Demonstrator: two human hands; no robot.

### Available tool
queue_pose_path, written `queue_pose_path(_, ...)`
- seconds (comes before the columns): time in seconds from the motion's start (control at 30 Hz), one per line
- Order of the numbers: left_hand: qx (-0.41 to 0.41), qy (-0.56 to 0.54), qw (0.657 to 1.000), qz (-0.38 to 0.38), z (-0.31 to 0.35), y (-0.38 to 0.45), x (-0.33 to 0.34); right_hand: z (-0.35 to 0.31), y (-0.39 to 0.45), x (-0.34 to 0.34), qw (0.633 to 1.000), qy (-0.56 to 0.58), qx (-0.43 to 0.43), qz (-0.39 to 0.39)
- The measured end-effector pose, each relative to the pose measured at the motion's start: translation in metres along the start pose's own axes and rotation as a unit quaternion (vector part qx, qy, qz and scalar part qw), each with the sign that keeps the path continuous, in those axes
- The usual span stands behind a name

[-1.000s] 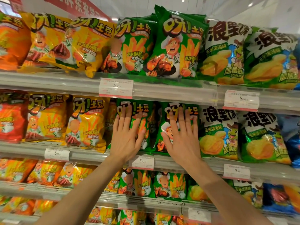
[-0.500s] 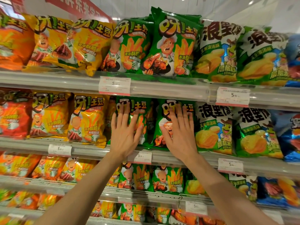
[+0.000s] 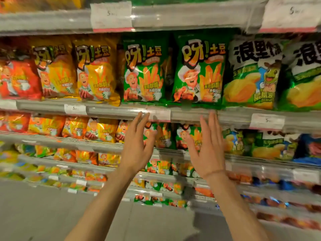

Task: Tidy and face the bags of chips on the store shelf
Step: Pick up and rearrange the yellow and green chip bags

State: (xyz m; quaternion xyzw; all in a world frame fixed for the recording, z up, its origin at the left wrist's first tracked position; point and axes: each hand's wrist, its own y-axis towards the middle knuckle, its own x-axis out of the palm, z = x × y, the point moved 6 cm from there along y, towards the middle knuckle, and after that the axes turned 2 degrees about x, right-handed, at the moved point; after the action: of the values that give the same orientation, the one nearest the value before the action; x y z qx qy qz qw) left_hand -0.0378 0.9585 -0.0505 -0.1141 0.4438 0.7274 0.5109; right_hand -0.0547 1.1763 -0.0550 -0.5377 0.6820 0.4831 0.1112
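Two green chip bags stand upright side by side on the shelf, the left green bag (image 3: 144,72) and the right green bag (image 3: 199,72), both facing front. My left hand (image 3: 137,145) and my right hand (image 3: 208,146) hover below them, fingers spread, holding nothing. Both hands are in front of the shelf rail (image 3: 112,110) and the smaller green bags (image 3: 165,136) one shelf down, touching no bag. The view is blurred.
Yellow bags (image 3: 93,70) and a red bag (image 3: 17,79) stand left of the green pair; green-and-white potato chip bags (image 3: 251,75) stand to the right. Price tags (image 3: 266,121) hang on the rails. Lower shelves hold several more bags. Grey floor (image 3: 43,214) lies at bottom left.
Both hands have come off the two green bags and dropped below that shelf's rail. The view has tilted downward, so lower shelves and the floor now show.
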Motion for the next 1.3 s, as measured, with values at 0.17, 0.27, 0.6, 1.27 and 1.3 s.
queue_pose_path(0.17, -0.083, -0.04, 0.995, -0.028, -0.036, -0.068, -0.016, 0.01, -0.068, 0.037, 0.991, 0.028, 0.079, -0.106)
queue_pose_path(0.27, -0.114, -0.02, 0.993, -0.024, -0.066, -0.101, -0.036, 0.003, -0.099, 0.051, 0.983, -0.011, 0.124, -0.135)
queue_pose_path(0.6, -0.112, 0.027, 0.993, -0.034, -0.195, -0.139, -0.184, -0.121, -0.145, 0.118, 0.964, -0.083, 0.172, -0.184)
queue_pose_path(1.27, -0.065, 0.051, 0.997, -0.012, -0.396, -0.047, -0.391, -0.384, -0.041, 0.301, 0.991, -0.011, 0.093, -0.091)
queue_pose_path(1.3, -0.064, 0.059, 0.996, -0.015, -0.403, -0.036, -0.396, -0.388, -0.034, 0.313, 0.989, 0.002, 0.106, -0.101)
